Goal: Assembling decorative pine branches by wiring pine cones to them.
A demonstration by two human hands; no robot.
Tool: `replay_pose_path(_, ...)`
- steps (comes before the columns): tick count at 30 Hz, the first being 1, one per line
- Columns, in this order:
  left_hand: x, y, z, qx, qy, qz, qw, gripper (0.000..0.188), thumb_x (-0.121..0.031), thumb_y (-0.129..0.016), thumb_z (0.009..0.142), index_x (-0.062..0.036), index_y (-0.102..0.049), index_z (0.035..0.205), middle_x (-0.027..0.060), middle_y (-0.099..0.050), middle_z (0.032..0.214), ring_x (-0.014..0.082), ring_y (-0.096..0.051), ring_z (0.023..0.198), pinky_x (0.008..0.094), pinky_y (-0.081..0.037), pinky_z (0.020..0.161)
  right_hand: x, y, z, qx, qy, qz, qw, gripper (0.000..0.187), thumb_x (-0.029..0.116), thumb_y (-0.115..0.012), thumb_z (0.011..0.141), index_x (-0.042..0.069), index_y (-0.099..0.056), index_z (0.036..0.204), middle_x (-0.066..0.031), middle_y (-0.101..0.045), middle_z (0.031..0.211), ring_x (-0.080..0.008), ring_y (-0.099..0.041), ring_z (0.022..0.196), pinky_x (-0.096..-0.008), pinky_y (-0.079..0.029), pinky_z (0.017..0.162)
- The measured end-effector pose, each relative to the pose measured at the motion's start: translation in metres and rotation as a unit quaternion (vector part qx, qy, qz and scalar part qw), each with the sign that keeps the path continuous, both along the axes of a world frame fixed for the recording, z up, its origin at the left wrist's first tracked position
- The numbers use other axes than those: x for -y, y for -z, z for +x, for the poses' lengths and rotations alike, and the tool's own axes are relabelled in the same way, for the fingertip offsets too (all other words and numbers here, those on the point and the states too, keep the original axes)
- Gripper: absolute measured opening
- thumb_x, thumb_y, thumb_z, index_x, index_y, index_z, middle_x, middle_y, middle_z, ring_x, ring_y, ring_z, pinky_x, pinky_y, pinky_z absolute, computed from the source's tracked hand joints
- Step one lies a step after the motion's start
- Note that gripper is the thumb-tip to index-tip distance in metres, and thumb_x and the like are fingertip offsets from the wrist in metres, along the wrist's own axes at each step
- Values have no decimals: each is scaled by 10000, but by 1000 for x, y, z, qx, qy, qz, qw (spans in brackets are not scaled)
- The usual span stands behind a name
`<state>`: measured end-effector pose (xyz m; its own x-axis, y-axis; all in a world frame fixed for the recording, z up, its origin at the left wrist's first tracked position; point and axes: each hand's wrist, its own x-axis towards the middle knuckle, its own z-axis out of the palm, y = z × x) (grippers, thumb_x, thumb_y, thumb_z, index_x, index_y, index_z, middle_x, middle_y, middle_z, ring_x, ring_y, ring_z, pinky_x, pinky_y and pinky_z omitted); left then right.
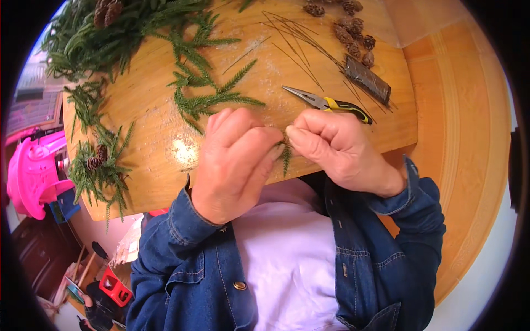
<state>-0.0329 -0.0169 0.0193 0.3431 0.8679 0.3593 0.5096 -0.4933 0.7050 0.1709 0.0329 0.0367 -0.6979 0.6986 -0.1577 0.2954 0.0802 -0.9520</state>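
Close in front of my chest, at the table's near edge, my two hands meet with fingertips pinched together. Between them a short green artificial pine sprig [286, 159] hangs down. My left hand [234, 160] has its fingers curled and pinches the sprig's upper end from the left. My right hand [342, 148] closes thumb against forefinger on the same end; a thin stem or wire there is too small to make out. Just beyond the right hand lie needle-nose pliers [312, 97] with yellow and black handles. Several loose pine sprigs [212, 94] lie beyond my left hand.
Thin dark wires [298, 41] and a black wrapped bundle [367, 80] lie far right, near several pinecones [350, 33]. A green branch heap [94, 38] fills the far left; a sprig cluster with a pinecone [95, 161] overhangs the left edge. A pink plastic chair [34, 176] stands beyond.
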Motion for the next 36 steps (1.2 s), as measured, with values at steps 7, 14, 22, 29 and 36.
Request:
replay_pose_path(7,-5,-2,-9,150,60,-170,972,173,-35,-651,768,-9,-609,934,121,-505,778,300,-502,737,359,-404,658,-13,-1,4,-9,-37,442,896,107,91,-649,803,26,-566,821,-43,-520,753,-200,-500,584,-303,-406,479)
replay_pose_path(14,0,0,3,154,70,-159,973,156,-46,-657,769,-10,-603,911,117,-495,770,299,-501,743,367,-403,669,-16,-6,7,-14,-176,562,808,101,84,-655,787,32,-573,815,-47,-502,735,-197,-501,578,-295,-409,478)
replay_pose_path(22,-1,-8,1,-22,26,25,999,93,-59,-602,853,22,-601,899,97,-518,791,230,-503,737,316,-389,673,5,3,8,-63,-10,-170,983,103,104,-653,807,40,-573,812,-51,-496,722,-190,-484,552,-271,-403,482)
replay_pose_path(29,-7,-5,-6,161,89,-179,967,110,-50,-626,816,-7,-599,914,107,-502,775,294,-495,736,355,-389,679,-19,1,8,-58,-66,547,832,156,151,-681,798,33,-580,807,-32,-493,709,-181,-485,570,-276,-405,466)
replay_pose_path(36,-2,-7,-1,112,95,-143,979,112,-44,-624,816,1,-600,916,106,-508,774,286,-495,731,355,-391,669,-15,6,8,-36,-150,527,836,199,139,-666,810,48,-523,706,-38,-476,677,-186,-456,543,-309,-380,442)
